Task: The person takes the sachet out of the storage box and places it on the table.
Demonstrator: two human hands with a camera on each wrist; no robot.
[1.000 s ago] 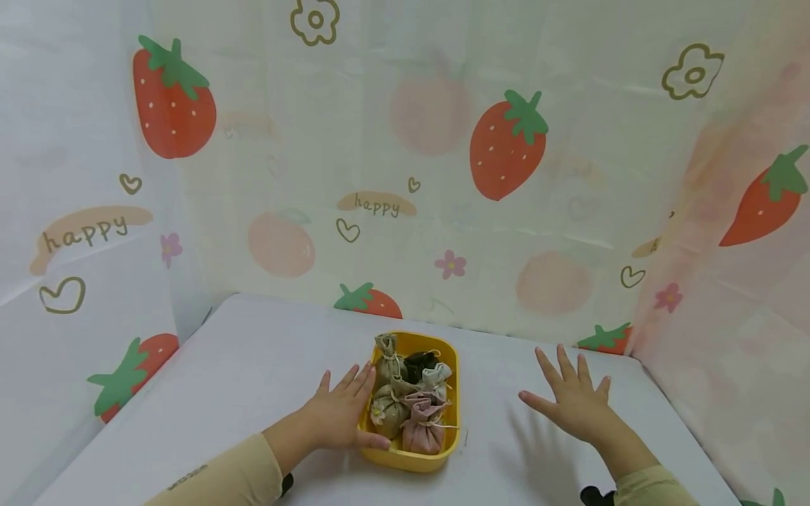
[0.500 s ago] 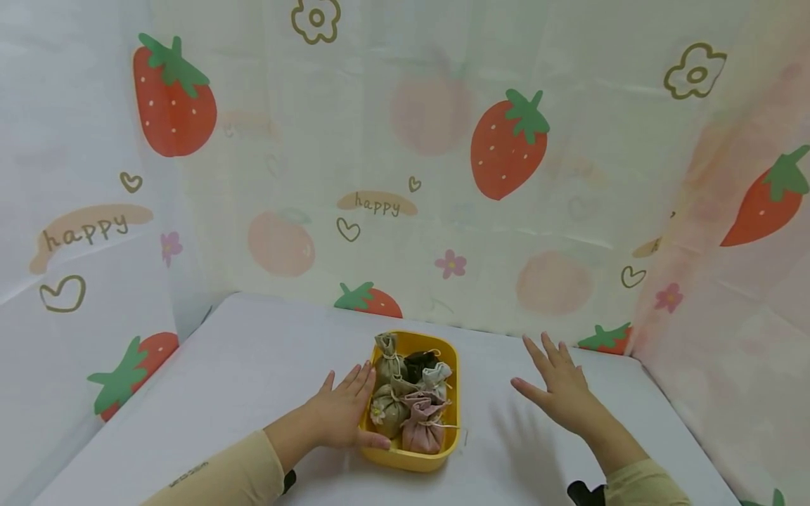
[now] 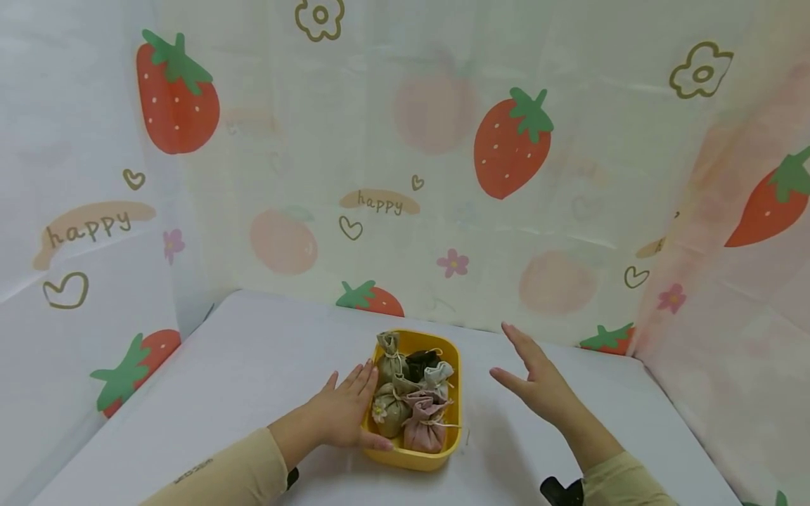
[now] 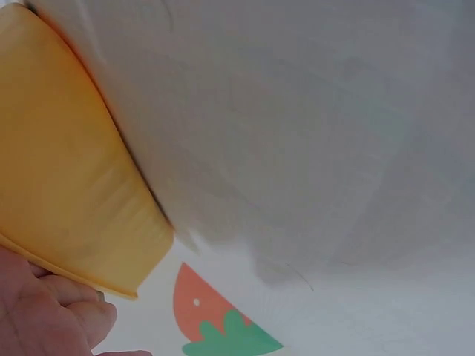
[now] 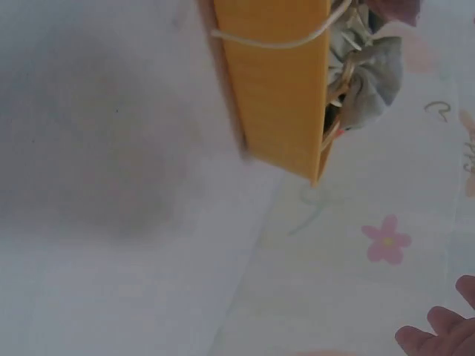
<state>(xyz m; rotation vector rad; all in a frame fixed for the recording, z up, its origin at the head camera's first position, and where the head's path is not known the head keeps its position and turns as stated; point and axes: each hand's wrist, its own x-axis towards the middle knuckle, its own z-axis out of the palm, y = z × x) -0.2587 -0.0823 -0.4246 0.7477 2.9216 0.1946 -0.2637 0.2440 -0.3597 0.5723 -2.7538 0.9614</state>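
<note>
A yellow plastic box stands on the white table, filled with small cloth drawstring pouches: a pink pouch, an olive pouch with a flower, another olive pouch, a grey-white pouch and a black pouch. My left hand rests along the box's left side, fingers straight, with the thumb at the near left corner. In the left wrist view its fingers lie at the box's rim. To the right of the box my right hand hovers with straight fingers and thumb spread, holding nothing.
The white table extends on both sides of the box. Behind and beside it hang fabric walls printed with strawberries, flowers and hearts. Some pouch tops stick up above the box rim, and a pale drawstring hangs over its right side.
My right hand has moved left toward the box and turned so its palm faces it more. The left hand stays at the box, and the pouches have not moved.
</note>
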